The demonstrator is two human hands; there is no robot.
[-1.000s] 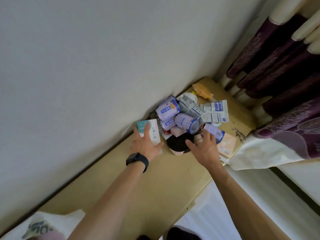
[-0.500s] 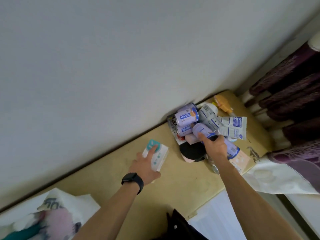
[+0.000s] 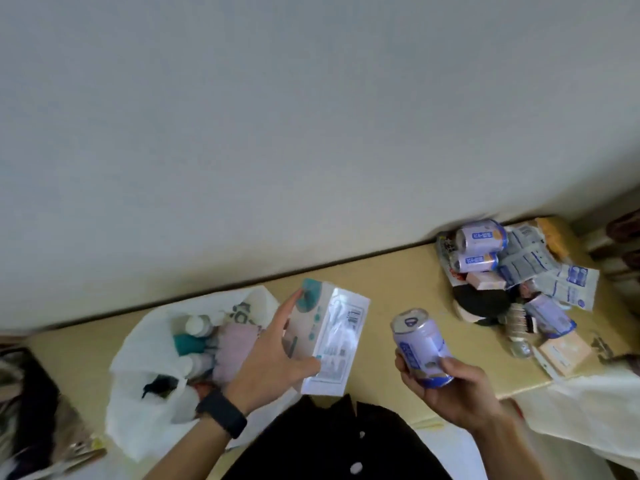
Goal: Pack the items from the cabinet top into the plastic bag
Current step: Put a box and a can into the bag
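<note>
The left hand (image 3: 273,355) is pinching a white box (image 3: 327,336) between thumb and fingers over the front edge of the cabinet top (image 3: 398,285), just beside the open plastic bag (image 3: 138,403) lying toward the left end. The right hand (image 3: 460,389) is wrapping round the lower half of a purple can (image 3: 420,344) (probably rigid, slick and weighty if full; the box is looking light and crushable). A heap of cans and packets (image 3: 512,268) is waiting in the far right corner.
</note>
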